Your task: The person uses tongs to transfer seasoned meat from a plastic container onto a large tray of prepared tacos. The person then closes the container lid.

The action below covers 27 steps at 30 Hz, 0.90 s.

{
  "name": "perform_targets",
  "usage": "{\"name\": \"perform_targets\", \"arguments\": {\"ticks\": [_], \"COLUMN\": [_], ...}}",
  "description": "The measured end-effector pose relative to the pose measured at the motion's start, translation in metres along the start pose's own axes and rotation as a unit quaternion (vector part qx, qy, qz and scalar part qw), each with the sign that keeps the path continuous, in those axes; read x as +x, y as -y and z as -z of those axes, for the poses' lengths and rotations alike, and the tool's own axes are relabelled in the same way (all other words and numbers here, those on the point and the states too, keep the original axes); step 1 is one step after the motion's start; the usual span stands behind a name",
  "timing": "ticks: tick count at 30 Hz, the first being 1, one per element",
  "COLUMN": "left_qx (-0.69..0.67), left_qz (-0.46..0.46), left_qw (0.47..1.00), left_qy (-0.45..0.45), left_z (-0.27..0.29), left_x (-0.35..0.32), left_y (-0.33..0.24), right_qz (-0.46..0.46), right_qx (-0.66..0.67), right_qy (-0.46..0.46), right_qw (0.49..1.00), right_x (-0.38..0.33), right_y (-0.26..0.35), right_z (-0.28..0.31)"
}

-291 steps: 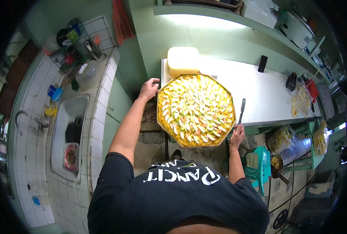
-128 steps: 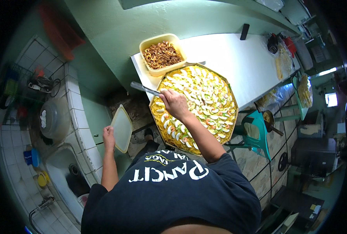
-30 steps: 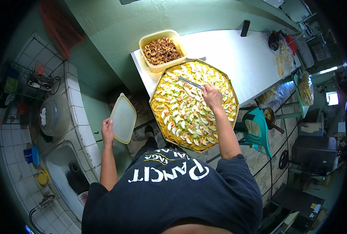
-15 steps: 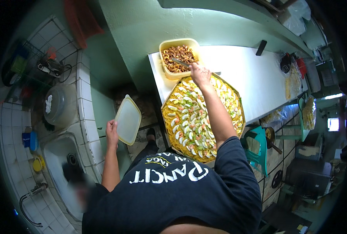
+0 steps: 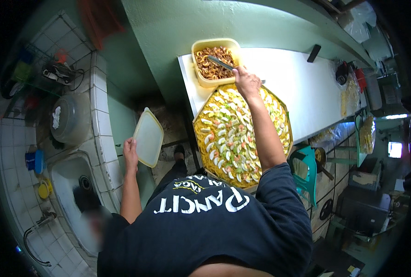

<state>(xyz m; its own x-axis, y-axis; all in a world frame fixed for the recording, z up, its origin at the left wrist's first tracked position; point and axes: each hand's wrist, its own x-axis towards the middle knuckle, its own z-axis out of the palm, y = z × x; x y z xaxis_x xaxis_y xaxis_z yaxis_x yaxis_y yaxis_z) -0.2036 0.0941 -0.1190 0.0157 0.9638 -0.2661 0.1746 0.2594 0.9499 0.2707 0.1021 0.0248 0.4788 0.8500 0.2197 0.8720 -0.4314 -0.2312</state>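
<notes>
My right hand [image 5: 248, 84] is closed around metal tongs [image 5: 222, 63], whose tips reach over a yellow plastic tub [image 5: 211, 83]. Brown curled pieces of food [image 5: 207, 70] fill much of the tub. Below that wrist and forearm lies a large octagonal tray [image 5: 195, 134] of yellow noodles, topped with sliced boiled eggs [image 5: 229, 131], shrimp and green bits. My forearm hides part of the tray's right side. Off to the left, my left hand [image 5: 130, 156] grips the edge of a translucent, yellow-rimmed lid [image 5: 149, 139], held tilted in the air beside the table.
Tub and tray share a white table [image 5: 302, 97] against a green wall; a black upright object [image 5: 314, 53] stands at its back. A tiled counter with a sink [image 5: 69, 177] and a clear round container [image 5: 71, 120] runs along the left. A teal stool [image 5: 305, 175] is at the right.
My right hand and the tongs have shifted slightly up and to the right, still over the tub. The lid in my left hand has moved a little left. The whole view has shifted slightly.
</notes>
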Motion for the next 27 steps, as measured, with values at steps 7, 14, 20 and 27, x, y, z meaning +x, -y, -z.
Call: {"name": "perform_targets", "arguments": {"ticks": [7,14,20,27], "left_qx": [-0.005,-0.005,-0.020,-0.001], "left_qz": [0.018,0.000,0.002,-0.004], "left_qw": [1.000,0.998,0.997,0.999], "left_qy": [0.015,0.059,0.074,0.052], "left_z": [-0.010,-0.028,-0.030,-0.026], "left_x": [-0.001,-0.011,-0.011,-0.005], "left_y": [-0.011,-0.026,-0.018,-0.015], "right_qz": [-0.003,0.038,0.025,-0.025], "right_qx": [0.130,0.142,0.105,0.063], "right_qy": [-0.005,0.011,0.056,-0.057], "right_qw": [0.991,0.989,0.993,0.996], "right_x": [-0.148,-0.210,-0.201,-0.093], "right_y": [-0.066,-0.077,-0.077,-0.086], "right_z": [0.045,0.027,0.030,0.031]}}
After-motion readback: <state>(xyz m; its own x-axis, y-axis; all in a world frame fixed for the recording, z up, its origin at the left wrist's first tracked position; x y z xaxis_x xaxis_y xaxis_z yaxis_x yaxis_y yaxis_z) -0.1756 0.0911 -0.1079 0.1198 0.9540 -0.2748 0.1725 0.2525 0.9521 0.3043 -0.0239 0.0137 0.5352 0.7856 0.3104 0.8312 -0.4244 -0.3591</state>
